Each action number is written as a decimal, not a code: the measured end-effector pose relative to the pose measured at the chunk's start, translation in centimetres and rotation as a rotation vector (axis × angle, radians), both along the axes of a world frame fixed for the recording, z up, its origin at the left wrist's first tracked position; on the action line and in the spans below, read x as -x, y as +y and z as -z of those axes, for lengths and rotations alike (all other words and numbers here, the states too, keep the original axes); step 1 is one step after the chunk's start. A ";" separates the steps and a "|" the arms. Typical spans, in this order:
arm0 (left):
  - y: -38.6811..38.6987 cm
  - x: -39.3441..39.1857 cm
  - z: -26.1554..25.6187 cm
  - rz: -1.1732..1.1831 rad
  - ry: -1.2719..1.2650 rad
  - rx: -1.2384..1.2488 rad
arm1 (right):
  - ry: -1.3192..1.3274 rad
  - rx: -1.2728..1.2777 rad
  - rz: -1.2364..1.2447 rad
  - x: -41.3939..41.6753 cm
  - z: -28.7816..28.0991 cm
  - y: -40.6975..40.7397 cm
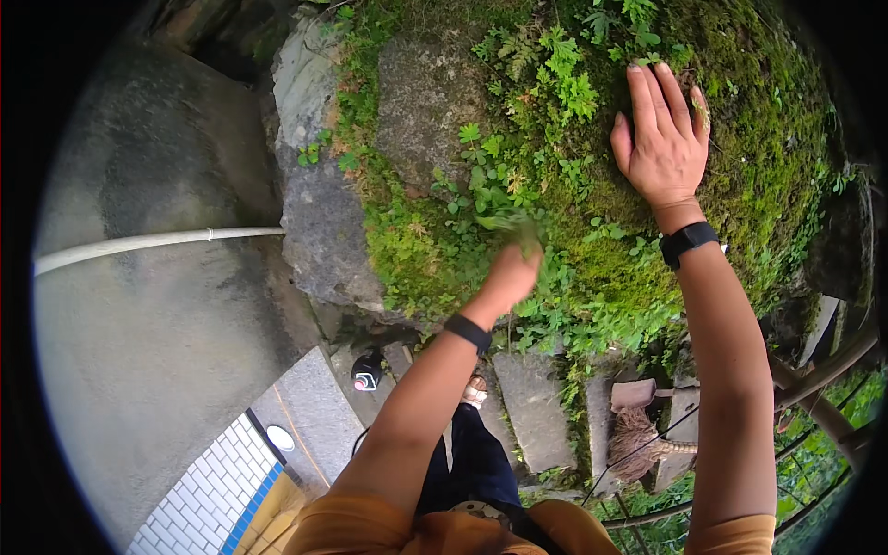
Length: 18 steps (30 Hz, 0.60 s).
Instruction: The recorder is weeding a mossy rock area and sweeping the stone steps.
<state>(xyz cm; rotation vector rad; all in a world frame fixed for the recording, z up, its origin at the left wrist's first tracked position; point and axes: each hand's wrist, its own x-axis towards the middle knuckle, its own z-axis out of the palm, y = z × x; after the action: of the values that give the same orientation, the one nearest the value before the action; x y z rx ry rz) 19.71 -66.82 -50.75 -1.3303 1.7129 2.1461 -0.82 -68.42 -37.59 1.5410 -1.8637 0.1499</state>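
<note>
A large boulder (329,229) covered with moss (624,267) and small green plants (479,187) fills the upper middle of the head view. My left hand (515,272) is at its centre, blurred by motion, with its fingers closed around a tuft of green leaves (510,222). Higher up on the right, my right hand (664,142) lies flat on the moss with its fingers spread and nothing held. A black band circles each wrist. Small ferns (565,73) grow to the left of my right hand.
Stone steps (531,409) run below the boulder. On them lie a straw broom (638,444), a dustpan (633,394) and a dark bottle-like object (368,370). A pale pipe (159,243) crosses the concrete at left. White tiles (201,489) are lower left, wooden rails (825,368) lower right.
</note>
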 end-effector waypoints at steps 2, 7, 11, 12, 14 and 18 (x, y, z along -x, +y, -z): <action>3.9 0.1 -0.9 0.309 0.178 0.294 | 0.005 -0.006 0.000 0.2 0.0 0.0; 3.1 -0.5 -0.6 0.428 0.060 1.173 | 0.005 -0.004 0.002 0.3 0.2 0.3; 0.5 -3.3 6.5 0.294 -0.299 1.331 | 0.015 0.014 -0.004 0.2 0.2 0.1; 0.3 -3.6 6.8 0.132 -0.249 1.244 | 0.020 0.017 -0.013 0.3 0.4 0.0; 0.9 -3.4 7.1 0.069 -0.260 1.162 | 0.010 -0.010 -0.013 0.0 0.3 0.0; 1.3 -1.3 5.6 -0.099 -0.464 0.896 | 0.051 0.004 -0.019 -0.7 -0.2 0.1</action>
<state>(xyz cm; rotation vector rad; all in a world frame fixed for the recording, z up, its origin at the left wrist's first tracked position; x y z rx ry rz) 20.98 -65.57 -56.38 -1.8996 2.4805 0.9097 -0.09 -68.34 -37.36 1.5459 -1.8087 0.1214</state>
